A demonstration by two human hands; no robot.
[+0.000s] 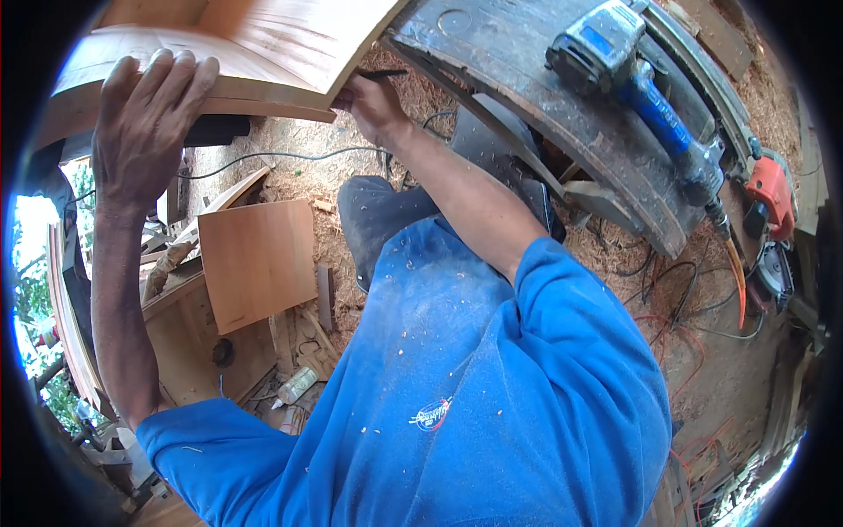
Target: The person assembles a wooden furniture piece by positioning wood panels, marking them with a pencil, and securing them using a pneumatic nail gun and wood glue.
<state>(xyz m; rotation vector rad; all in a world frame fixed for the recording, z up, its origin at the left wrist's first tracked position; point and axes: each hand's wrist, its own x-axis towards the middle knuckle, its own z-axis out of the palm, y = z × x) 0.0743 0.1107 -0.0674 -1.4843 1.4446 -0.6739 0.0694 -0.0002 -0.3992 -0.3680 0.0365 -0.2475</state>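
Observation:
A curved wooden board (263, 44) fills the top of the view, resting on a thicker wooden piece. My left hand (145, 123) lies flat on its near left edge, fingers spread over the wood. My right hand (373, 101) is at the board's right corner, closed on a thin dark pencil (382, 75) whose tip points right along the board's edge. My blue sleeves and shirt take up the lower middle.
A blue electric planer (632, 79) lies on a dark curved bench (544, 105) at the upper right, with a red power tool (773, 193) beyond it. Sawdust, cables and a square plywood offcut (256, 259) cover the ground. A small bottle (294, 386) lies among scraps.

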